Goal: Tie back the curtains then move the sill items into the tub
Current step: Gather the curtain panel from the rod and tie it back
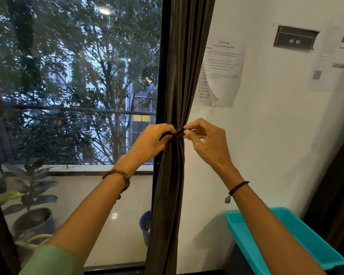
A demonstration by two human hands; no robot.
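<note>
Mid-tie: left hand (151, 141) grips one end of the dark tie-back (176, 134), right hand (207, 141) pinches the other, around the bunched brown curtain (179, 86) by the window frame; I'd pull evenly, knot snug; teal tub (286, 239) lower right.

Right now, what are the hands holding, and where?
The left hand and right hand pinch the ends of a dark fabric band around the brown curtain.
</note>
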